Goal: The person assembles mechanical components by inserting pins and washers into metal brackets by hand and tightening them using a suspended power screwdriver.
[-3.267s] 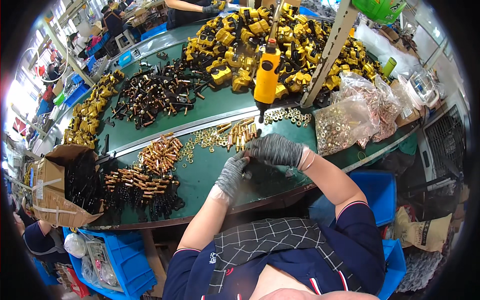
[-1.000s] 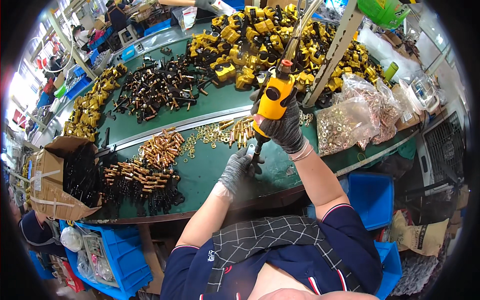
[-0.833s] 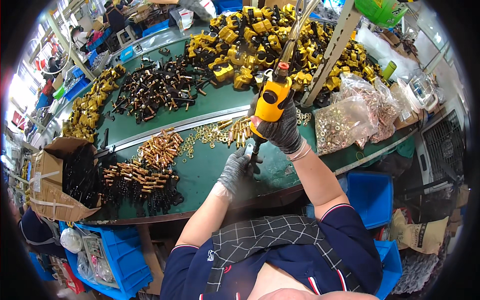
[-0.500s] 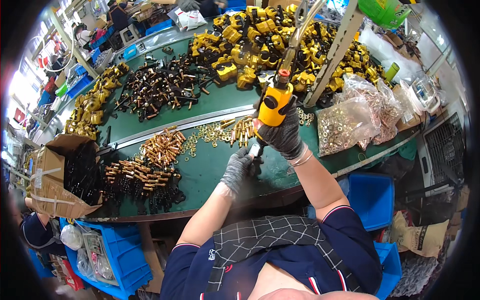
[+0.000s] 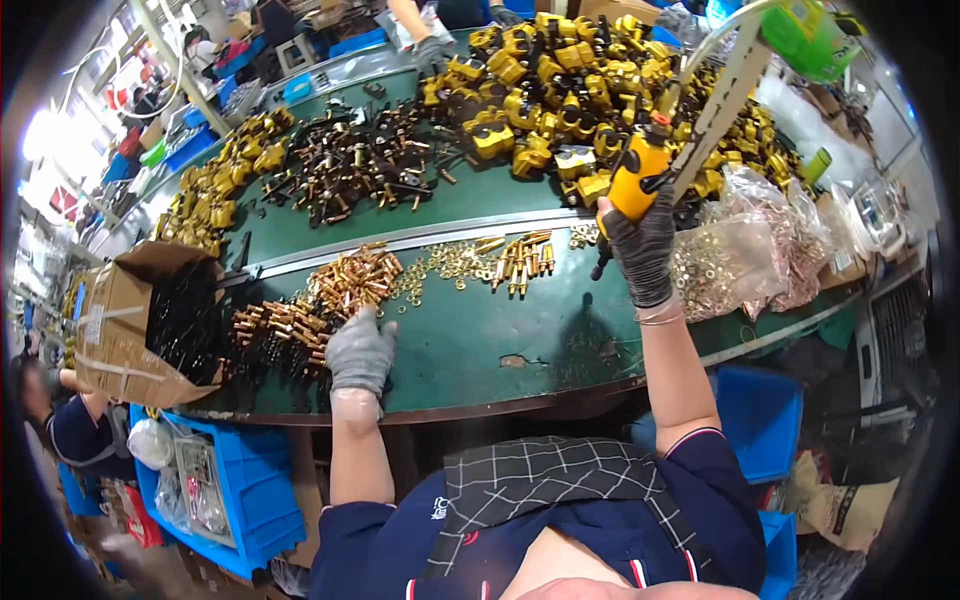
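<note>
My right fingers (image 5: 618,228) grasped a yellow tool (image 5: 638,172); copper-coloured pins (image 5: 352,278) lay near my left fingers (image 5: 367,324), whose grip I couldn't tell.

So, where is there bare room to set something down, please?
Bare green tabletop lies right of the left hand, below the brass fittings, with another strip just beyond the metal rail. Crowded: yellow heap, black parts, copper pile.

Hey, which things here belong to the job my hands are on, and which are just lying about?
Seemingly in the job:
yellow tool, in the right grip
copper pins, close to the left grip
brass rings, beside the pins

Seemingly just lying about:
blue crate, lower left
blue bins, lower right
sack
</note>
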Available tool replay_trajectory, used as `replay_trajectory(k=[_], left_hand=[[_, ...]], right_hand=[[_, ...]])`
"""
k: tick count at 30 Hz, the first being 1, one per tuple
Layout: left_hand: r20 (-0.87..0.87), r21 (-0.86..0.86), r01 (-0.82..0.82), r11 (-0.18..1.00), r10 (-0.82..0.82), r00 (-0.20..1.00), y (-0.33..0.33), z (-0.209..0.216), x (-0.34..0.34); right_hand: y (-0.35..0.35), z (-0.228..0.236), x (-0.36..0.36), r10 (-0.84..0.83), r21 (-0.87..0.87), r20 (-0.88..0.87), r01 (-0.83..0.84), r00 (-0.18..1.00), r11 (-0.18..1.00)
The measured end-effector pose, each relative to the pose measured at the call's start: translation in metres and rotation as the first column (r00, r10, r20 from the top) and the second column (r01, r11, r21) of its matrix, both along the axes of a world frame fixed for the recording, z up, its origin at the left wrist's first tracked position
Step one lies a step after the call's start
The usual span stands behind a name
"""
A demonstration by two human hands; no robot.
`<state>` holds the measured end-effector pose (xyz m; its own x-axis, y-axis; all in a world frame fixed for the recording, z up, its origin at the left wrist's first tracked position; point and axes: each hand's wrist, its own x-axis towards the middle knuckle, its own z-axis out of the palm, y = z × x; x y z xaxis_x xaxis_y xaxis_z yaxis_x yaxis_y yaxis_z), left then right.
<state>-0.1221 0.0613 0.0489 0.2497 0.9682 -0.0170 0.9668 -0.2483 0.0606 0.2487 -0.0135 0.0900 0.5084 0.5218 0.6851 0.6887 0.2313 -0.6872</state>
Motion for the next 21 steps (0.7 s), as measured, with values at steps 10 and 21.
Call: replay_trajectory(k=[10,21], left_hand=[[0.909,-0.398,0.314,0.862,0.324,0.261,-0.006,-0.003,0.021],[0.509,-0.371,0.806,0.461,0.827,-0.239,-0.047,-0.037,0.101]], right_hand=[[0.002,-0.088,0.005,0.274,-0.661,0.437,0.099,0.857,0.744],[0.013,-0.082,0.012,0.513,-0.809,0.483,0.138,0.710,0.571]])
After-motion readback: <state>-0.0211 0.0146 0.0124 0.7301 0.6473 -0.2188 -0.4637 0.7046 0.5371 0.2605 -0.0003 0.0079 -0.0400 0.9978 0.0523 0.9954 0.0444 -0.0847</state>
